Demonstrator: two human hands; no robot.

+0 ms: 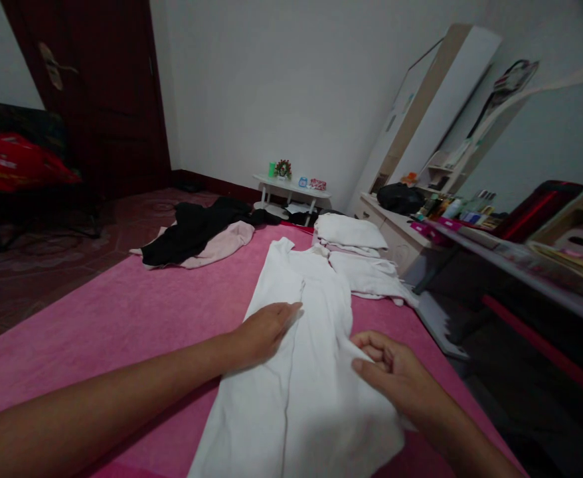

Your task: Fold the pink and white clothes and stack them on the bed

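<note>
A white shirt lies stretched lengthwise on the pink bed cover, one side folded inward so that an edge runs down its middle. Flat on that folded part rests my left hand, open, its fingers stretched together toward the fold. My right hand pinches the shirt's right edge between thumb and fingers, raising the cloth a little. Just beyond the shirt, to the right, sit folded white clothes in a stack. The shirt's lower end runs out of the bottom of the view.
The pink bed cover spreads under everything. Black and pink clothes lie at the far left corner. Along the right stands a dressing table with bottles and a black bag. A small white table stands beyond the bed.
</note>
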